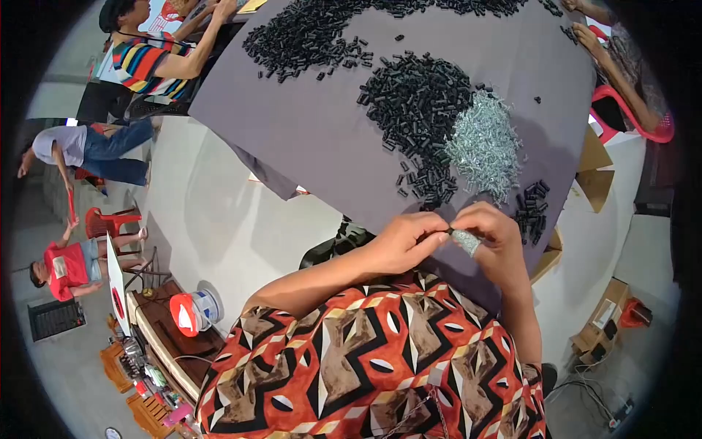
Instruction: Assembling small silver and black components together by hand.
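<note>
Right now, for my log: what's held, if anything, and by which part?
Right hand: silvery pieces, tucked against its palm; left hand: hold too small to tell.

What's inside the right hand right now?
Small silver pieces show in the right hand, bunched on its palm side. The hand itself covers the rest of the palm, so anything deeper in cannot be seen.

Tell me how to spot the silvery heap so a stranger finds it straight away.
Start with the purple-grey cloth-covered table. Just beyond the person's right hand, the silvery heap lies against the right side of a large pile of black cylindrical pieces. It is the only pale, shiny heap; neighbouring piles are black.
</note>
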A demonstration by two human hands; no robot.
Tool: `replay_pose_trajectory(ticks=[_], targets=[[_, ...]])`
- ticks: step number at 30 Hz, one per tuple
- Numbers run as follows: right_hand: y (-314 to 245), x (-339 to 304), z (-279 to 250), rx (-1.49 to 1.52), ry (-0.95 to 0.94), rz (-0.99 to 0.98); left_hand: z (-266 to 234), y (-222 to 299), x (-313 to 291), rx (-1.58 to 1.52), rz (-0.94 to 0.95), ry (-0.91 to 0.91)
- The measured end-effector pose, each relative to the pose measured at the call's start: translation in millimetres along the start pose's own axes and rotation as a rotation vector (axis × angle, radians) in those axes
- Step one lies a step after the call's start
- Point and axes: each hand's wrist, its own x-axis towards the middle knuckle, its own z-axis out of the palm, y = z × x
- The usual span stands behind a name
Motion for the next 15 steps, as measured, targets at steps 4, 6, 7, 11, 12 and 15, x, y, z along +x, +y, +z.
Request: replay_pose_trajectory(ticks=[4,6,7,11,12,15], targets=[[-14,0,-8,-0.335,-0.047,-0.182,6,-3,2,-0.253,-0.162,-0.078],[-15,-3,-14,-0.329,-0.064,-0.181,9,-3,5,-0.46,-0.253,-0.111],[-15,-4,-15,-0.286,-0.068,-0.162,7,-3,6,-0.578,-0.317,-0.159],[-16,-4,-16,-0.077,-0.076,-0.074,3,-7,9,-0.754,-0.35,-0.251],[-15,-5,-15,-0.077,-0.078,-0.075,3,-7,9,-0.753,-0.35,-0.249],[-11,-7,-13,0.039,-0.045,-0.041,2,-7,8,-0.845,-0.334,-0.216]])
